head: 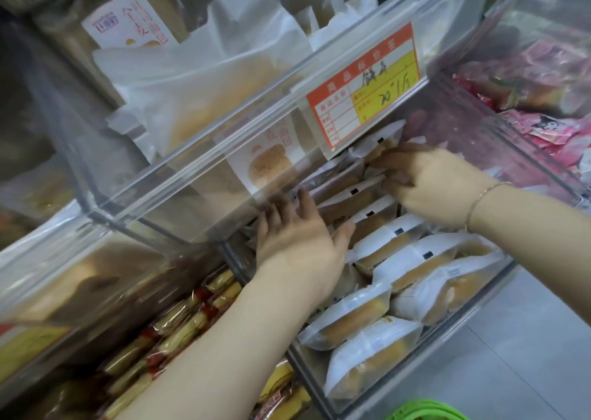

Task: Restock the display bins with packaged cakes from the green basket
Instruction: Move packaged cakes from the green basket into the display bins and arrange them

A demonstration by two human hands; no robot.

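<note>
A clear display bin (323, 384) at the lower middle holds several white-wrapped packaged cakes (406, 259) standing in a row. My left hand (297, 237) reaches under the upper bin's front wall, its straight fingers pressing against the left end of the row. At the row's far end my right hand (428, 186) has its fingers curled on a cake packet (380, 146). Only a sliver of the green basket (425, 411) shows at the bottom edge.
An upper clear bin (224, 151) of white bread bags overhangs the cakes and carries an orange-yellow price tag (364, 84). Yellow-red wrapped snacks (179, 330) fill the bin at lower left. Pink packets (543, 132) lie in the right bin. Grey floor (527, 339) shows at right.
</note>
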